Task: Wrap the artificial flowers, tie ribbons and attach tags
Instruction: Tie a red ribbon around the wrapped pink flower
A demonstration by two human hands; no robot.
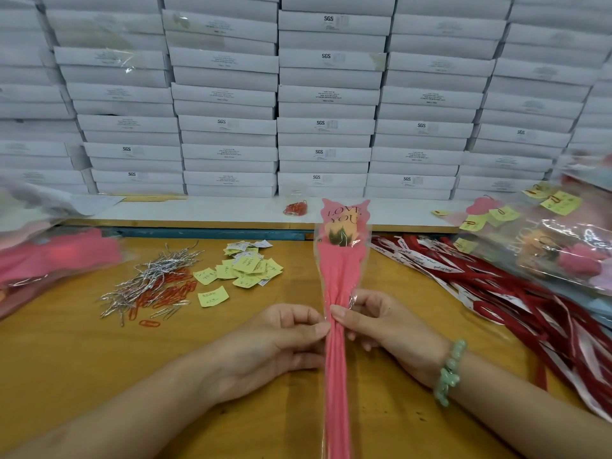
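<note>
Wrapped flower (337,276): an orange flower head in a pink-and-clear sleeve printed "LOVE YOU". It lies on the table's middle, between both hands.
Long axis: runs straight away from the person, with the head at the far end and the gathered stem end off the near edge of view.
Boxes (228,94): white and closed, stacked in a wall behind the table, so their contents are hidden.
Table (82,359): bare wood.
Ribbons (530,309): red and white, heaped loose at the right.
Right bag (563,246): clear, holding wrapped flowers with yellow notes clipped on.
Left bag (49,256): clear, with pink sheets inside; it is blurred.
Left hand (281,342): pinches the sleeve's gathered neck.
Right hand (384,329): grips the same neck from the other side.
Tags (248,266): a loose heap of yellow slips.
Wire ties (155,273): silver, lying over red paper clips (165,293).
Small bag (295,207): red clips inside, on the white ledge.
</note>
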